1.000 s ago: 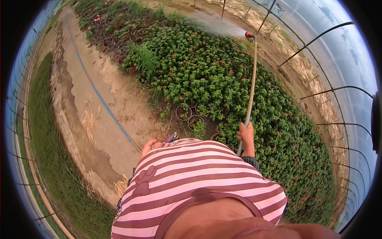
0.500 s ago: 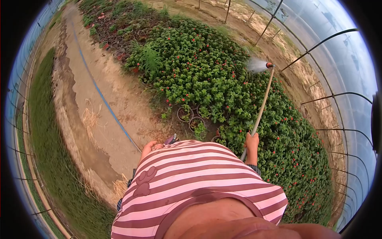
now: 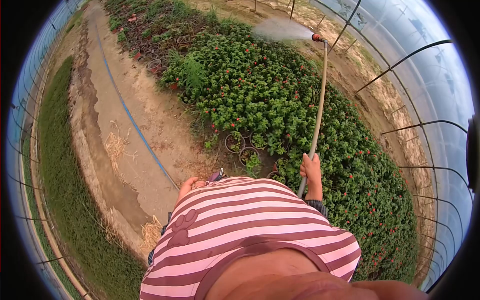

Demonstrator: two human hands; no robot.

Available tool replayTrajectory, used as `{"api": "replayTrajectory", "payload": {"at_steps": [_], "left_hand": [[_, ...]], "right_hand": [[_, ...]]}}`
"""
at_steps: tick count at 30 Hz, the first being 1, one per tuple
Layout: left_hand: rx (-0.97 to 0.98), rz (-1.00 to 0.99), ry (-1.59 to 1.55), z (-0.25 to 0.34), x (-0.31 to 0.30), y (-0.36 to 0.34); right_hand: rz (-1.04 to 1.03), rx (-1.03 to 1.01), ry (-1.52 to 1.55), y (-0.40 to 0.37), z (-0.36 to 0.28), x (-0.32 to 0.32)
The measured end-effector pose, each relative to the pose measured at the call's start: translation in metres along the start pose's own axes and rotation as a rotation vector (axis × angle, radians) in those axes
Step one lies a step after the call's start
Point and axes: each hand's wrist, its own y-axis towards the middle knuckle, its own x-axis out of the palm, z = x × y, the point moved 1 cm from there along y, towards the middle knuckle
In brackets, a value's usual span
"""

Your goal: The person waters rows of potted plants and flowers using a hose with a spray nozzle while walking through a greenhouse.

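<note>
My right hand (image 3: pixel 312 172) is wrapped round the lower part of a long pale watering wand (image 3: pixel 320 110). A red spray nozzle (image 3: pixel 317 37) at the wand's far end throws a fan of water (image 3: pixel 282 30) to the left, over the far edge of the potted plants. Those plants (image 3: pixel 260 100) have dense green leaves and small red flowers. At the front of my striped shirt, my left hand (image 3: pixel 188 185) has curled fingers; what they hold, if anything, is hidden. Beside it, a blue hose (image 3: pixel 132 117) lies along the path and disappears behind my left forearm.
Several pots (image 3: pixel 234 142) stand at the bed's near edge. The dirt path (image 3: pixel 145 105) has a wet strip and dry straw (image 3: pixel 115 149). A green plant bed (image 3: pixel 60 135) runs along the left. Metal hoops (image 3: pixel 417 124) and plastic sheeting curve along the right.
The wand has swung up and left, taking its nozzle and spray farther away over the bed. My right hand has moved slightly up and left with it. My left hand stays in place.
</note>
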Motion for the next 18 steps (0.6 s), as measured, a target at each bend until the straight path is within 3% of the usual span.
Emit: {"api": "replayTrajectory", "payload": {"at_steps": [10, 14, 18], "left_hand": [[0.009, -0.02, 0.002, 0.0, -0.006, -0.004], [-0.077, -0.032, -0.112, 0.002, -0.017, 0.005], [-0.036, -0.098, -0.16, -0.005, -0.031, 0.011]], "right_hand": [[0.319, 0.048, -0.531, 0.019, 0.016, -0.021], [0.356, 0.136, -0.752, 0.018, 0.016, -0.032], [0.356, 0.143, -0.752, 0.019, 0.018, -0.035]]}}
